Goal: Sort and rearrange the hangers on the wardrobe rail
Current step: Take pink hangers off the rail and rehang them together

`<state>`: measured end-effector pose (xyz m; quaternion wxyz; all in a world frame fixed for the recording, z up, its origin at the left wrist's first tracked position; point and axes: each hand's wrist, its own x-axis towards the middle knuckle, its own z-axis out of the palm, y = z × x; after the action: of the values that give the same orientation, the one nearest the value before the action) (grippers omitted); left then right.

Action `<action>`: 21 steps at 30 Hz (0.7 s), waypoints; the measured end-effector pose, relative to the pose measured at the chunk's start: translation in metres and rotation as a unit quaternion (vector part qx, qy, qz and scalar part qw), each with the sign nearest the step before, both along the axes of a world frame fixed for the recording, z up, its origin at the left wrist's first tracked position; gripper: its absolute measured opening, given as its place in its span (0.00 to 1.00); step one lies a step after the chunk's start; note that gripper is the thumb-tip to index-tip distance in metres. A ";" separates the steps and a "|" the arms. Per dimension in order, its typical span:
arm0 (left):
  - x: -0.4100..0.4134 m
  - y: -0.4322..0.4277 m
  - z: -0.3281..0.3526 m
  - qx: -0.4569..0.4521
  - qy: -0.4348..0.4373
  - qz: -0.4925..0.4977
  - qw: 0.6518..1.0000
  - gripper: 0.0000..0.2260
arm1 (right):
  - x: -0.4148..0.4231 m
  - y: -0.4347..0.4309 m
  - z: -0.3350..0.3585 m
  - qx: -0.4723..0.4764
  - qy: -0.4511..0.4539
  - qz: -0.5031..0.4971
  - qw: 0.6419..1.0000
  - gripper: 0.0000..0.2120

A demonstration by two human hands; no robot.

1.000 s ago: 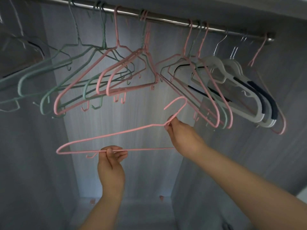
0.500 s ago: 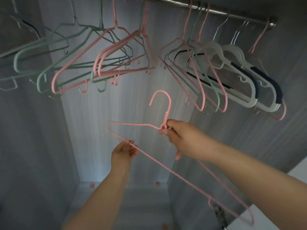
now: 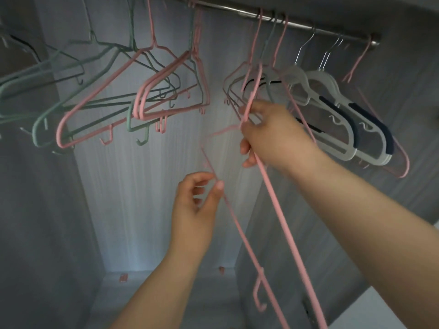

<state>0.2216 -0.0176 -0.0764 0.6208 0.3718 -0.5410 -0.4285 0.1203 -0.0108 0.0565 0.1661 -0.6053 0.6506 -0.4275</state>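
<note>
Since a second ago: raised from chest height toward the rail, the loose thin pink wire hanger (image 3: 273, 210) now stands nearly on end, its hook up among the hung ones.
Right hand: the right hand (image 3: 268, 136) is closed round the hanger's neck, fingers wrapped, lifting it toward the steel wardrobe rail (image 3: 308, 26).
Left hand: the left hand (image 3: 197, 203) is half open, thumb and forefinger pinching the blurred lower bar of the same hanger, other fingers loosely curled.
Where the hanger is: off the rail, in both hands, its hook just beside the right-hand cluster; its long bar runs down to the bottom edge of the view.
Step in hand: re-hanging the pink hanger, by the look of it among the pinks near the middle-right of the rail.
Next move calls for: lifting the hook over the rail between neighbouring hooks without snagging their crossed bars, then letting go with the pinching hand.
Count, left group: several sage-green wire hangers (image 3: 59, 74) and about three pink wire hangers (image 3: 147, 91) interleaved; overlap hides an exact tally.
Count, right group: about three pink and green hooks, then what look like three white plastic hangers with dark navy shoulder pads (image 3: 332, 96), and one pink hanger (image 3: 356, 60) at the far end.
</note>
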 end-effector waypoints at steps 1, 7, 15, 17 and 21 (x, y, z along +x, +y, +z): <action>0.002 0.007 0.011 -0.029 0.015 -0.045 0.998 0.07 | -0.001 -0.008 0.009 -0.012 -0.005 -0.008 1.000 0.16; 0.023 0.026 0.050 -0.142 0.012 -0.178 0.974 0.17 | -0.005 -0.058 0.043 -0.057 -0.050 -0.033 0.997 0.10; 0.038 0.014 0.056 -0.142 -0.112 -0.174 0.968 0.24 | -0.007 -0.110 0.067 -0.096 0.022 -0.077 0.992 0.12; 0.036 0.008 0.054 -0.142 -0.124 -0.161 0.969 0.22 | -0.007 -0.119 0.070 -0.111 0.038 -0.078 0.990 0.13; 0.028 -0.008 0.056 -0.131 -0.123 -0.142 0.973 0.17 | -0.007 -0.136 0.076 -0.123 0.040 -0.083 0.988 0.14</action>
<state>0.2499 -0.0256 -0.0206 0.5255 0.2562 -0.7123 -0.3884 0.1134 -0.1471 0.1322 0.0280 -0.5818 0.6469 -0.4921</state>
